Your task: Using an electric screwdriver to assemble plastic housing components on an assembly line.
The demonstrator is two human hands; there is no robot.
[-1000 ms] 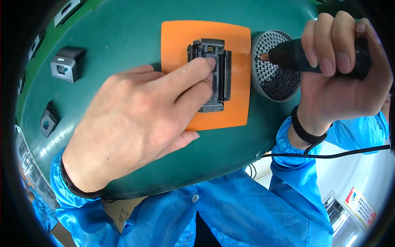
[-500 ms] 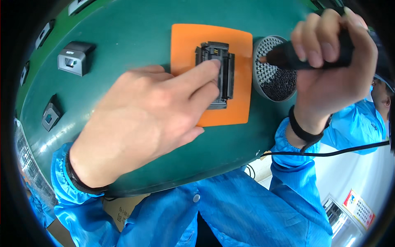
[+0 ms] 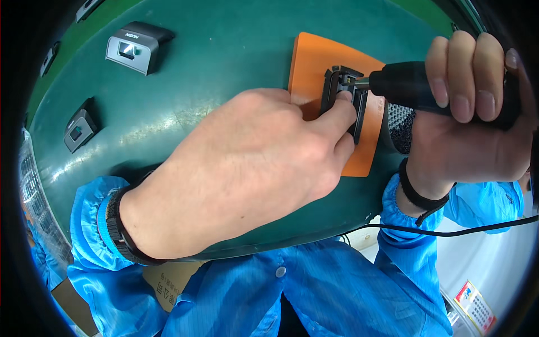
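Observation:
A black plastic housing (image 3: 333, 92) lies on an orange pad (image 3: 306, 62) at the right of the table. My left hand (image 3: 241, 163) reaches across to it, fingers closed on the housing and a fingertip pressing near its upper end; the hand hides the lower left of it. In my right hand (image 3: 460, 129) is a black electric screwdriver (image 3: 404, 85), held sideways with the fingers wrapped round its body. Its metal bit points left and meets the upper end of the housing, close to my left fingertip. Whether a screw sits under the bit is too small to tell.
Beside the pad, partly behind my right hand, stands a round grey container (image 3: 389, 137) of small dark screws. Two grey device shells (image 3: 135, 56) (image 3: 80, 132) sit at the left. A black cable (image 3: 466, 231) runs at the lower right, near another person's blue sleeve (image 3: 485, 205).
My right hand has brought the screwdriver from over the screw container to the housing's upper end. My left hand keeps its hold. The whole view has shifted, putting the pad farther right.

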